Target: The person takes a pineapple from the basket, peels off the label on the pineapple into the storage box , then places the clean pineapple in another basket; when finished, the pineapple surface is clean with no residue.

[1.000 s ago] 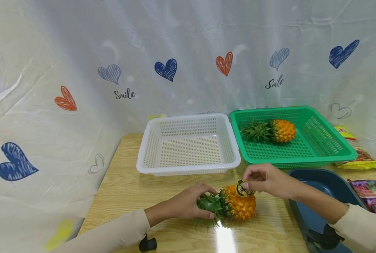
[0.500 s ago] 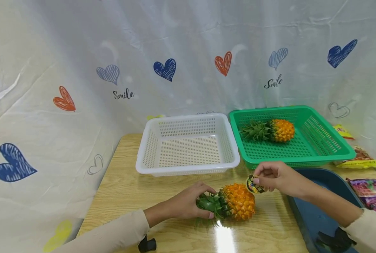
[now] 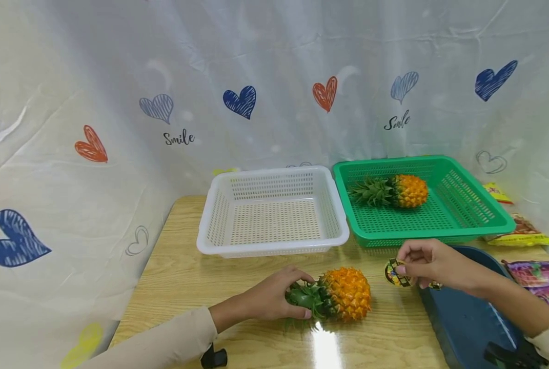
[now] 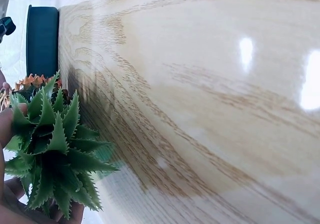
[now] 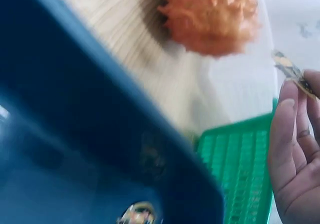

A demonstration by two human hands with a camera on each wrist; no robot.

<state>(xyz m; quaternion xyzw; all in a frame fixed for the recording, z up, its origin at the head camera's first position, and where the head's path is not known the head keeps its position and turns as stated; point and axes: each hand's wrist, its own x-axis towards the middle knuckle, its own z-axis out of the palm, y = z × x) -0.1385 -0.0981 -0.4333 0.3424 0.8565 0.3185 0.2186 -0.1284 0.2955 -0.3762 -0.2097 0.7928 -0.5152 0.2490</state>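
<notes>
An orange pineapple (image 3: pixel 348 294) lies on its side on the wooden table. My left hand (image 3: pixel 271 297) grips it by its spiky green crown, which fills the lower left of the left wrist view as serrated leaves (image 4: pixel 60 149). To the right of the fruit, my right hand (image 3: pixel 433 264) pinches a thin round printed disc (image 3: pixel 396 273), yellow and black, between thumb and fingers. In the right wrist view this disc (image 5: pixel 295 74) is seen nearly edge-on. Below that hand, a similar disc (image 5: pixel 137 214) lies in the dark blue bin (image 5: pixel 95 49).
At the back stands a white perforated basket (image 3: pixel 274 246). Beside it, a green basket (image 3: pixel 440 236) holds another pineapple (image 3: pixel 411 191). Packaged bags, one yellow (image 3: pixel 523 238) and one purple (image 3: pixel 542 274), lie along the right edge. A printed curtain (image 3: pixel 274 138) hangs behind.
My right hand has moved right with the disc, from over the orange fruit to the near side of the blue bin's edge. The left hand and pineapple have stayed put.
</notes>
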